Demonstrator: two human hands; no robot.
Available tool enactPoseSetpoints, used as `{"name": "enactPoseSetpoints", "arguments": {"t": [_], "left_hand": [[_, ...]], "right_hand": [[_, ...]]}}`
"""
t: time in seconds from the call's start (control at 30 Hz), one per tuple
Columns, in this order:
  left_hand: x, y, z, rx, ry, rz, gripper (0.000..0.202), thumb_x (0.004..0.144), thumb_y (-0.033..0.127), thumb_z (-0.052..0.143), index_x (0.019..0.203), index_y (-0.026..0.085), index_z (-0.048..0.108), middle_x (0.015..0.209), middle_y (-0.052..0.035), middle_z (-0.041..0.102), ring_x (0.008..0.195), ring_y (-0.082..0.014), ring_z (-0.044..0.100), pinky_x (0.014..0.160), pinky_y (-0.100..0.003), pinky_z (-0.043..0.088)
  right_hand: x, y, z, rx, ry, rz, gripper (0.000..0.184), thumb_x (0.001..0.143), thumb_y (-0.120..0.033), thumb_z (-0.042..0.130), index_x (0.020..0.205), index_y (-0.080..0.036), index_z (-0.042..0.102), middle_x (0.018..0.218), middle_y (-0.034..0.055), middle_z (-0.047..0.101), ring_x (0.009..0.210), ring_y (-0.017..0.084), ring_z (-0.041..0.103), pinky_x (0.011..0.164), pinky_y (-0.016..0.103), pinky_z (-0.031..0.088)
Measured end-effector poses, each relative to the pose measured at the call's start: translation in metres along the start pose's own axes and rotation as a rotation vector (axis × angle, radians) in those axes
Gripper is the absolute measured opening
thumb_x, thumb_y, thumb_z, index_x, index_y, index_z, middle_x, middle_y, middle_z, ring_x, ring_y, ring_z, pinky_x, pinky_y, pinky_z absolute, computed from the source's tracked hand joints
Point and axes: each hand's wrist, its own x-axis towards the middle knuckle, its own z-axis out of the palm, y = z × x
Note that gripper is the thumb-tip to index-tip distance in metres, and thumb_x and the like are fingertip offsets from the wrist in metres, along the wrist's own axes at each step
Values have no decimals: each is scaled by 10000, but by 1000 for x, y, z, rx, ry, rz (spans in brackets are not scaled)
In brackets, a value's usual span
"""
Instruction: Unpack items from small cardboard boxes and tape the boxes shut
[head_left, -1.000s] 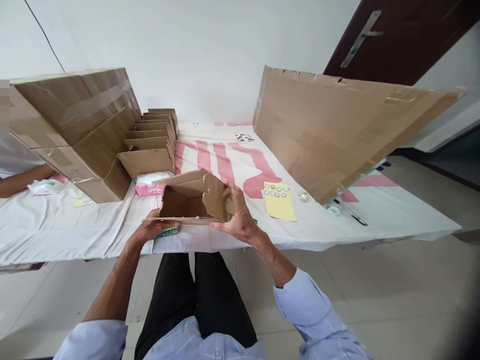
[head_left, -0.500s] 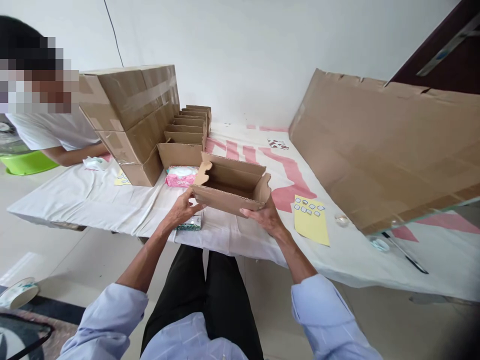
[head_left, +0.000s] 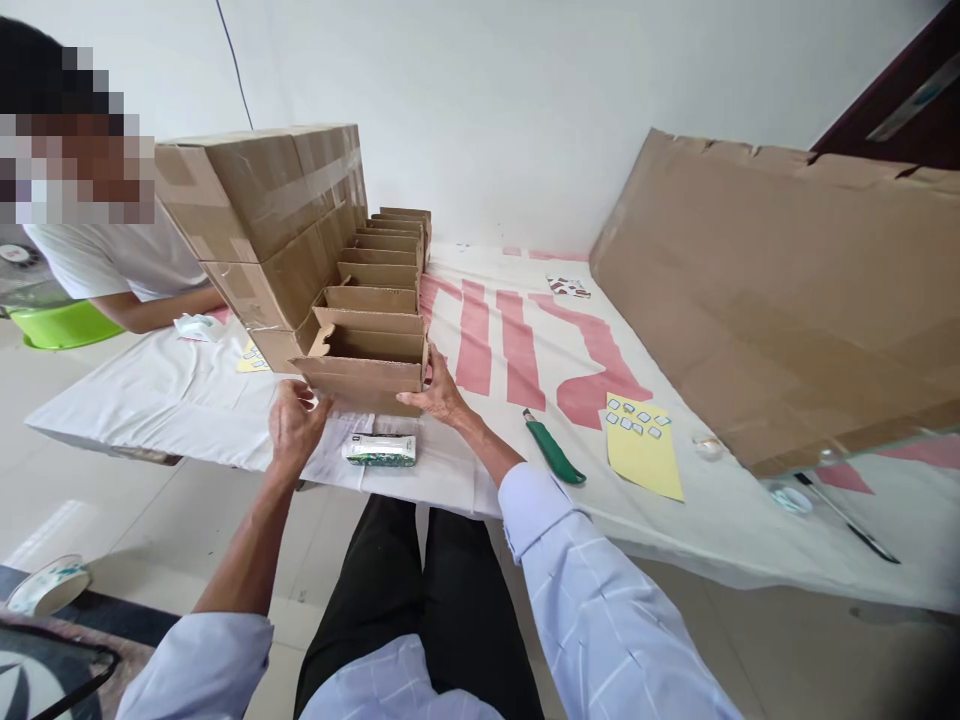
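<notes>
Head view: hands [head_left: 298,425] [head_left: 441,393] hold an open cardboard box [head_left: 367,382], inner walls [head_left: 382,343] showing.

Green cutter [head_left: 553,450] on white tablecloth [head_left: 165,400]

Open carton [head_left: 360,379] now at the carton row's [head_left: 373,299] near end; green knife [head_left: 553,453] newly visible near front edge of table [head_left: 469,475].

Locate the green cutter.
In the head view, the green cutter lies right of center on the white-covered table, between the right hand and the yellow paper.
</notes>
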Motion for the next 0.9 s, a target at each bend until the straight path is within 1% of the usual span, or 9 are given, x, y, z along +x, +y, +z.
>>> {"name": "enactPoseSetpoints", "arguments": {"t": [0.07,0.13,0.2,0.3,0.4,0.53,0.7,0.83,0.9], "left_hand": [[-4,6,5,17,-169,97,340,812,553,778,953,252,704,871,-60,790,842,-292,750,803,-399,581],[-5,15,15,40,-353,166,276,836,534,745,819,258,739,828,-78,808,833,-308,758,779,-391,550],[-2,24,24,86,-425,176,302,863,530,709,737,263,767,814,-97,818,811,-321,756,747,-392,519],[3,31,34,138,-427,155,362,876,547,688,660,268,770,776,-115,808,779,-333,744,706,-392,484],[6,31,36,124,-489,165,453,899,589,666,576,276,720,713,-112,781,742,-318,731,699,-385,472],[4,29,36,110,-523,174,503,910,628,645,557,273,703,697,-104,774,731,-300,723,704,-377,471],[3,26,35,120,-543,176,512,894,648,624,598,244,730,681,-91,771,694,-269,694,671,-354,463],[3,23,34,156,-552,184,540,894,675,579,648,232,766,773,-110,819,752,-287,725,700,-364,485],[3,21,33,153,-563,186,558,892,695,561,653,235,766,814,-111,834,786,-297,738,726,-370,503]], "right_hand": [[3,5,7,44,21,10,1412,731,-554,974,1809,-269,108,1780,187,369,1598,376,442,1244,543,505],[2,10,13,45,39,10,1384,724,-512,982,1805,-269,152,1776,183,375,1606,373,435,1285,543,462],[0,15,16,-17,37,20,1334,731,-467,981,1797,-279,201,1757,177,412,1607,382,434,1326,567,404],[-9,22,17,-116,7,38,1262,763,-428,958,1787,-296,233,1747,166,436,1629,397,404,1351,608,357],[-25,28,18,-182,10,45,1107,854,-466,890,1764,-271,290,1765,175,407,1660,402,352,1369,620,322],[-55,26,24,-270,39,48,784,952,-462,798,1641,-233,503,1617,185,550,1531,399,498,1319,593,411],[-87,10,32,-420,-35,3,736,952,-490,820,1569,-172,575,1561,195,589,1456,374,546,1243,545,483],[-99,0,37,-534,-123,-43,512,978,-483,831,1376,-187,704,1399,143,701,1304,314,619,1131,487,527],[-103,-5,35,-583,-161,-80,437,995,-471,824,1315,-189,726,1332,122,733,1239,291,631,1080,449,531]]}}
